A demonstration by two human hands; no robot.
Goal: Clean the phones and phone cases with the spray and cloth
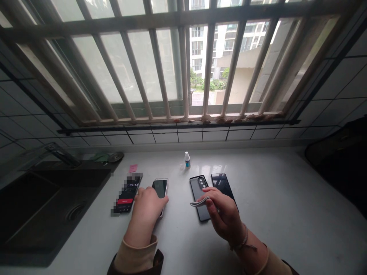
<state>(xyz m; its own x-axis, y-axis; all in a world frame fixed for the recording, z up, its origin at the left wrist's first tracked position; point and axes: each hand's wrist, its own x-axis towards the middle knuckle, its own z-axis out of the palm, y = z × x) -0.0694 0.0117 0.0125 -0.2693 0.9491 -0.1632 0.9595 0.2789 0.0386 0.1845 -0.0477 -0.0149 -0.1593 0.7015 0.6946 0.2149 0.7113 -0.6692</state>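
My left hand (149, 208) lies curled over the lower part of a phone with a light-coloured edge (159, 188), screen up on the white counter (272, 191). My right hand (222, 212) pinches a small grey cloth (200, 202) above a phone lying camera side up in a black case (199, 191). Touching that one on its right is a third phone with a dark screen (222, 184). A small bottle with a blue label (187, 159) stands behind them.
A further phone with a lit screen (127, 194) lies left of my left hand, and a pink slip (133, 168) sits behind it. A dark sink (43, 206) with a tap (61, 153) fills the left. A dark object (341, 160) occupies the right. The barred window (183, 68) rises behind.
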